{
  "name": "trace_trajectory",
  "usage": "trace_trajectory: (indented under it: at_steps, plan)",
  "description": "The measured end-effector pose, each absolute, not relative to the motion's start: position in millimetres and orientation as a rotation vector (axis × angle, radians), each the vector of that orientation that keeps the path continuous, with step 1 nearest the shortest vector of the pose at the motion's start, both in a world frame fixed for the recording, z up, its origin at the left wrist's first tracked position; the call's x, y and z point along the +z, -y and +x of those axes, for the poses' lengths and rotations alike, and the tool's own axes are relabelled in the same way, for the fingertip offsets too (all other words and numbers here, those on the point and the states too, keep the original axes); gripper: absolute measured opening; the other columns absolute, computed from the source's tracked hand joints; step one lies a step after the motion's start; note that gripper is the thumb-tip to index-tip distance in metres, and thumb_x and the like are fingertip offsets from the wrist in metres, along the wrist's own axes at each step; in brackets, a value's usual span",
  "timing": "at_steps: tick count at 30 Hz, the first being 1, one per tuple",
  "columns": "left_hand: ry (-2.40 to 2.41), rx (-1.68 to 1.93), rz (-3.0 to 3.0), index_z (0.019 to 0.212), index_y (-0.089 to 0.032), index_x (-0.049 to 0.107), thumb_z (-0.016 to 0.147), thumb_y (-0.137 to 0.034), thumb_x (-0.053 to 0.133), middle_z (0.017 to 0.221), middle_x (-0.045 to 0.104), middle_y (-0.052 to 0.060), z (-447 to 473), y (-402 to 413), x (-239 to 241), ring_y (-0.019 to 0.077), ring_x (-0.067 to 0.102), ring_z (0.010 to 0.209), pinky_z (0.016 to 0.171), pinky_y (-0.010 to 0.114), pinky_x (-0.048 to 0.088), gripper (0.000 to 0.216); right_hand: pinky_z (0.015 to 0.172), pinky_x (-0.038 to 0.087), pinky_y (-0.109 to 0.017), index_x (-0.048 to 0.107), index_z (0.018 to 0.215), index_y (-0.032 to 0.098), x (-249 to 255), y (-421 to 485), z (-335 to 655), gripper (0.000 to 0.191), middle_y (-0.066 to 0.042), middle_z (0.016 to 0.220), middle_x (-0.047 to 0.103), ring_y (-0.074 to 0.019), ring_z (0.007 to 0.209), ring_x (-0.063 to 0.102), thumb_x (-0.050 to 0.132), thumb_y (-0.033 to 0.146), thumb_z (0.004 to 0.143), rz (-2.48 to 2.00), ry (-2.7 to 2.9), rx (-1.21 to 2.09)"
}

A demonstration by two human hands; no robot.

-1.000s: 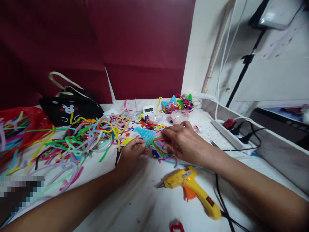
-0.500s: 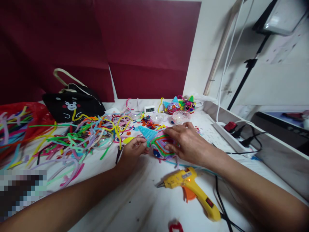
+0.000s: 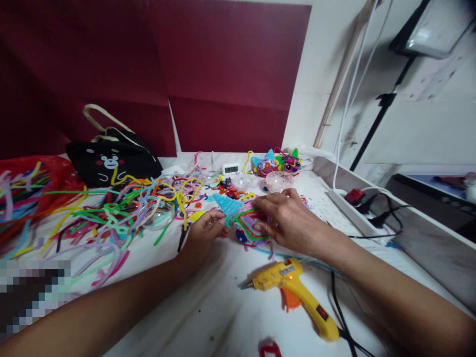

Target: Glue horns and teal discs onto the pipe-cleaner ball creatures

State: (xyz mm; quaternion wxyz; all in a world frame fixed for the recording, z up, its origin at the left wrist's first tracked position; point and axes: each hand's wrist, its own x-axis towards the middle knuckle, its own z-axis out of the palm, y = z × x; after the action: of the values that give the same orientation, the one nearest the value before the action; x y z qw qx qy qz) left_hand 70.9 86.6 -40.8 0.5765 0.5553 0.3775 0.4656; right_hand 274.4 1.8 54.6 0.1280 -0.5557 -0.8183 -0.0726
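Item one: craft piece [image 3: 247, 218], multicoloured and fuzzy, with a blue pointed part [image 3: 226, 204]; located between the two hands, beneath the right hand's fingers.

Item two: right hand [image 3: 288, 215], fingers laid over the top, thumb on the striped face, gripping the piece.

Item three: left hand [image 3: 203, 235], fingers curled, thumb and fingertips drawn close at the piece's left edge; whether they pinch anything, cannot tell.

Item four: glue gun [image 3: 288, 277], yellow, on the table nearer the wearer than the right hand, its light lit.

Handling, by judgement: steady support from the right hand, without crushing the fuzzy strips; small fingertip adjustments from the left; both forearms clear of the nozzle, presumably hot.

Obscured: the piece's right side, behind the right hand; its underside; the left fingertips' contact. Cut off: red object [image 3: 270, 349], below the glue gun, at the frame's lower edge.
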Motion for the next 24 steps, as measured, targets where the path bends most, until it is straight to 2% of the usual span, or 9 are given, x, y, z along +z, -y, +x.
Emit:
trace_trajectory:
  at_steps: [12,24]
  plan:
    - [-0.857,1.061,1.314,0.09,-0.017,0.06,0.077,-0.034,0.069,0.065,0.066,-0.001,67.7,-87.2,-44.0,0.0137,0.062,0.063,0.066,0.026,0.05,0.023,0.092,0.029,-0.039,0.061,0.12,0.013,53.7,-3.0,276.0,0.032,-0.013,0.116,0.068,-0.0285,0.112,0.06,0.056,0.026,0.091,-1.577,2.379,-0.206]
    - [-0.923,1.067,1.348,0.088,-0.016,0.059,0.07,-0.029,0.07,0.06,0.066,-0.001,70.3,-84.7,-38.3,0.0147,0.062,0.06,0.065,0.027,0.048,0.025,0.094,0.03,-0.04,0.061,0.121,0.014,53.9,-1.8,276.4,0.034,-0.014,0.12,0.066,-0.0287,0.113,0.059,0.057,0.029,0.091,-1.561,2.374,-0.168]
